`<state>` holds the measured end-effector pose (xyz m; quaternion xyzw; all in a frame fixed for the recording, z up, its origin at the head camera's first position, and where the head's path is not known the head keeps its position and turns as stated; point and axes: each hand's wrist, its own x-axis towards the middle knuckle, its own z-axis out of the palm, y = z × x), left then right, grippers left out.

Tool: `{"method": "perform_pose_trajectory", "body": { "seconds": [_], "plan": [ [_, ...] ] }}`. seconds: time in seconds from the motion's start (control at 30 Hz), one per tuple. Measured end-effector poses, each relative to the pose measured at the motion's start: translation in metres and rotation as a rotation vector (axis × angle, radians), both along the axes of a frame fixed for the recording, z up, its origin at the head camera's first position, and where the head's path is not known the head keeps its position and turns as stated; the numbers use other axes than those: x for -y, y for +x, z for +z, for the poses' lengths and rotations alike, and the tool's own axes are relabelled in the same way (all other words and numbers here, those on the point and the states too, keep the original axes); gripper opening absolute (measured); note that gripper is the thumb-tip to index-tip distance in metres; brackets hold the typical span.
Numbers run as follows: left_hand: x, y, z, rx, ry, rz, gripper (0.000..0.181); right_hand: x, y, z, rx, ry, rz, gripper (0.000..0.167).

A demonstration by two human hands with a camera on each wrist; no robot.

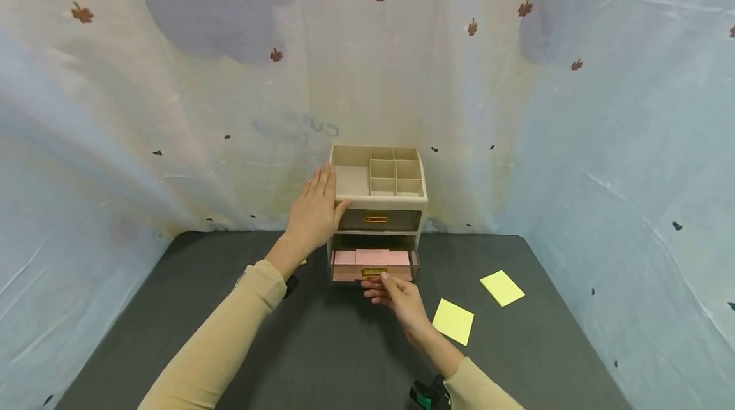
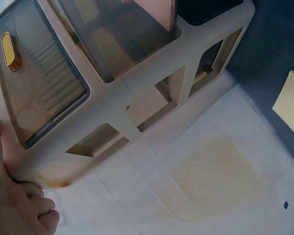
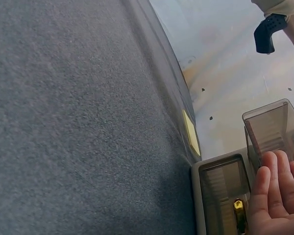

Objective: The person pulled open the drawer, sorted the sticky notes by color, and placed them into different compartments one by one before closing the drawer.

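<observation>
Watching by feed, I am finding the smoky clear-plastic middle drawer (image 1: 342, 273) standing out of its slot, holding pale pink square paper pads (image 1: 381, 257). It is belonging to a cream plastic desktop organizer (image 1: 373, 202), sitting at the far side of the tabletop. Smoky top drawer (image 1: 396, 221) is sitting closed; a like bottom drawer (image 3: 220, 186) is showing closed in the right wrist view.

Right grip (image 1: 402, 301), a person's bare one: thumb and forefinger are pinching the small gold-coloured handle (image 1: 371, 272) of the middle drawer, other fingers lying loosely below. Left grip (image 1: 312, 209): fingers are lying straight along the organizer's left side, thumb reaching over the front top edge; I am reading that as bracing.

Progress, my judgement: the drawer work is standing midway. The pink pads are already lying inside; the drawer is not yet closed. Whether it is going out or in, I am not able to tell.

Farther out, a near yellow square paper pad (image 1: 452, 321) and a far yellow square paper pad (image 1: 502, 288) are lying right of the organizer on the dark grey tabletop (image 1: 321, 359). A pale patterned curtain (image 1: 230, 91) is hanging behind.
</observation>
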<state>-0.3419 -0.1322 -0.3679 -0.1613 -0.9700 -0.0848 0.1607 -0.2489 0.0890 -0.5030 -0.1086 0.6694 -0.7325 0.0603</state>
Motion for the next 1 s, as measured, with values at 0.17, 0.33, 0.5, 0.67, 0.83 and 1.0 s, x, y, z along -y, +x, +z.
{"method": "perform_pose_trajectory", "body": {
  "seconds": [0.17, 0.33, 0.5, 0.67, 0.83, 1.0],
  "plan": [
    [0.000, 0.000, 0.000, 0.000, -0.009, 0.006, 0.080, 0.002, -0.007, -0.002, 0.006, -0.005, -0.003, 0.053],
    [0.000, 0.000, -0.002, -0.007, -0.011, 0.005, 0.081, 0.004, -0.012, -0.001, -0.004, -0.010, -0.008, 0.052],
    [0.000, 0.000, -0.002, -0.008, -0.006, 0.004, 0.080, 0.005, -0.017, 0.001, 0.008, -0.014, -0.022, 0.049],
    [-0.001, 0.001, -0.001, -0.014, 0.005, 0.004, 0.080, 0.005, -0.023, 0.003, 0.017, -0.013, -0.035, 0.050],
    [-0.001, 0.001, -0.001, -0.010, -0.002, 0.008, 0.080, 0.007, -0.028, 0.004, 0.032, -0.023, -0.042, 0.049],
    [-0.001, 0.001, -0.001, -0.007, -0.009, 0.011, 0.079, 0.008, -0.034, 0.005, 0.040, -0.023, -0.040, 0.050]
  ]
}}
